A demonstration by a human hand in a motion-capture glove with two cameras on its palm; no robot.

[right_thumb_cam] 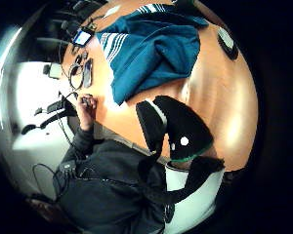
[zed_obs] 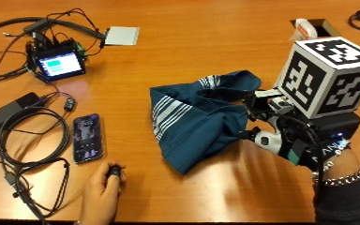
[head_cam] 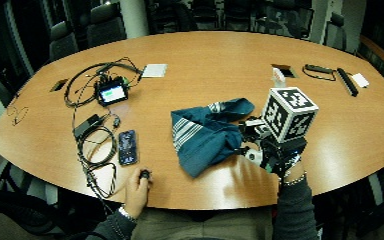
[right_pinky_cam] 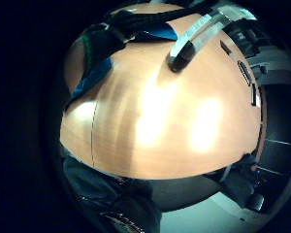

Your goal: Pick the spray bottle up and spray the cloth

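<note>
A teal cloth with white stripes lies bunched near the middle of the wooden table. My gloved right hand hovers just above the table at the cloth's right edge, its fingers pointing toward the cloth and holding nothing. In the thumb side palm view the gloved thumb sits beside the cloth. The little finger side palm view shows one finger stretched out over bare tabletop, with a strip of cloth at the side. No spray bottle shows in any view.
A bare left hand rests at the table's front edge on a small black object. A phone, a small screen device, cables and a grey pad lie to the left. A white item stands at the back right.
</note>
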